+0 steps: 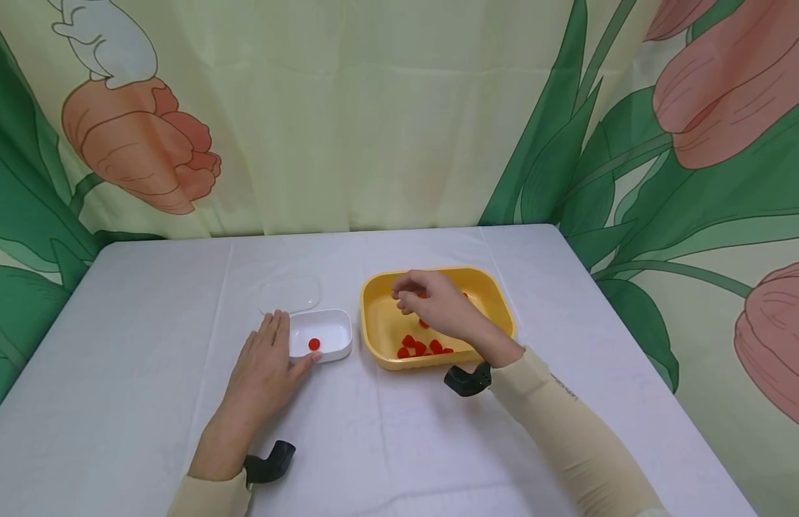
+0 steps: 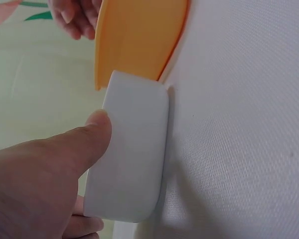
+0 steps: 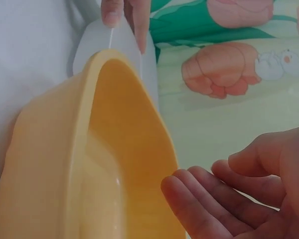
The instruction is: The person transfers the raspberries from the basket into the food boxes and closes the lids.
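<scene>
My left hand (image 1: pixel 260 366) holds a small white plastic box (image 1: pixel 337 332) at its left end, thumb on the near wall and fingers along the left side. One round red piece (image 1: pixel 314 345) lies inside the box. In the left wrist view the thumb presses against the outer wall of the white box (image 2: pixel 132 149). To its right stands a yellow basin (image 1: pixel 373 345) with several small red pieces (image 1: pixel 420 347) on its floor. My right hand (image 1: pixel 438 305) is over that basin, fingers loosely bent. Nothing shows between its fingers in the right wrist view.
A clear, thin lid-like piece (image 1: pixel 292 293) lies flat behind the white box. A white cloth (image 1: pixel 147 345) covers the table, and a curtain (image 1: pixel 373 129) printed with flowers hangs behind it. Black cameras are strapped to both wrists.
</scene>
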`<state>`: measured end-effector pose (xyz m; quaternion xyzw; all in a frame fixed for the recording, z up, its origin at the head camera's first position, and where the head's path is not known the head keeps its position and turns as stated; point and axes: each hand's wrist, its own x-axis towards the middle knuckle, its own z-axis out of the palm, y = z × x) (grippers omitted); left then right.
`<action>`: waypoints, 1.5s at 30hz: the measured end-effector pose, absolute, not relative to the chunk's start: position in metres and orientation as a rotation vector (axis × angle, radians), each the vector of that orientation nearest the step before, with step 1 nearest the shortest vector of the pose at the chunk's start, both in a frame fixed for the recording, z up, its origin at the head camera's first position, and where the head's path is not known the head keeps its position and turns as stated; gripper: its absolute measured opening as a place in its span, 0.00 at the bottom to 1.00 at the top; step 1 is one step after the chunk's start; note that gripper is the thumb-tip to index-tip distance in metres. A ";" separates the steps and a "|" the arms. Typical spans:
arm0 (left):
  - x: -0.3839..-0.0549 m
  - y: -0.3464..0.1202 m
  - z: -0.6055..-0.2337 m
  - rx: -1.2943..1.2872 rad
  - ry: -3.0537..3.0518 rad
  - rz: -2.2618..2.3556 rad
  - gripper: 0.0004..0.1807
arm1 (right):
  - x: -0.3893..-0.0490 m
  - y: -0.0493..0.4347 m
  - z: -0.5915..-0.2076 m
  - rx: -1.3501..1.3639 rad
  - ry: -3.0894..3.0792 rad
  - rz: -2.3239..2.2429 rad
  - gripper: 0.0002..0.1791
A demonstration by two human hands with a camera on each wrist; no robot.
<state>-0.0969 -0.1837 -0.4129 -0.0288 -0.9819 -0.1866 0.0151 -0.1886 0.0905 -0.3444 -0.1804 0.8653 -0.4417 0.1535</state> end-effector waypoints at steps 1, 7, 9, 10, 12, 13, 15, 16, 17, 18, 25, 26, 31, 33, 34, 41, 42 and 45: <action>-0.097 -0.184 -0.413 -0.088 -3.056 -0.582 0.49 | -0.189 0.092 -0.345 -0.516 2.480 -1.272 0.16; -0.097 -0.184 -0.412 -0.096 -3.051 -0.594 0.48 | -0.191 0.097 -0.352 -0.482 2.481 -1.266 0.15; -0.097 -0.184 -0.412 -0.099 -3.048 -0.597 0.48 | -0.192 0.099 -0.355 -0.474 2.490 -1.258 0.15; -0.097 -0.184 -0.412 -0.097 -3.048 -0.600 0.48 | -0.193 0.101 -0.356 -0.471 2.497 -1.254 0.15; -0.097 -0.184 -0.412 -0.094 -3.048 -0.599 0.48 | -0.195 0.103 -0.358 -0.461 2.513 -1.241 0.14; -0.097 -0.184 -0.412 -0.092 -3.048 -0.598 0.48 | -0.195 0.104 -0.360 -0.456 2.525 -1.228 0.14; -0.097 -0.184 -0.412 -0.090 -3.047 -0.598 0.49 | -0.197 0.106 -0.362 -0.444 2.552 -1.193 0.14; -0.097 -0.184 -0.412 -0.094 -3.046 -0.597 0.49 | -0.197 0.107 -0.363 -0.438 2.566 -1.170 0.14; -0.097 -0.184 -0.412 -0.097 -3.046 -0.595 0.49 | -0.197 0.108 -0.365 -0.431 2.582 -1.146 0.14; -0.098 -0.184 -0.412 -0.100 -3.047 -0.596 0.49 | -0.198 0.110 -0.366 -0.426 2.597 -1.122 0.14; -0.099 -0.185 -0.413 -0.109 -3.045 -0.599 0.49 | -0.202 0.115 -0.372 -0.397 2.672 -1.036 0.13; -0.099 -0.184 -0.413 -0.108 -3.045 -0.599 0.49 | -0.202 0.115 -0.372 -0.392 2.680 -1.027 0.13; -0.099 -0.184 -0.414 -0.104 -3.043 -0.601 0.49 | -0.204 0.117 -0.374 -0.360 2.700 -0.970 0.12; -0.099 -0.184 -0.414 -0.104 -3.042 -0.603 0.48 | -0.205 0.117 -0.376 -0.360 2.709 -0.940 0.12; -0.099 -0.185 -0.414 -0.104 -3.042 -0.604 0.48 | -0.206 0.117 -0.378 -0.366 2.713 -0.924 0.11; -0.099 -0.184 -0.415 -0.095 -3.049 -0.607 0.49 | -0.209 0.117 -0.384 -0.351 2.728 -0.857 0.09; -0.099 -0.184 -0.415 -0.089 -3.052 -0.607 0.49 | -0.210 0.116 -0.384 -0.345 2.724 -0.851 0.09; -0.099 -0.184 -0.415 -0.080 -3.053 -0.606 0.49 | -0.210 0.116 -0.385 -0.343 2.711 -0.831 0.08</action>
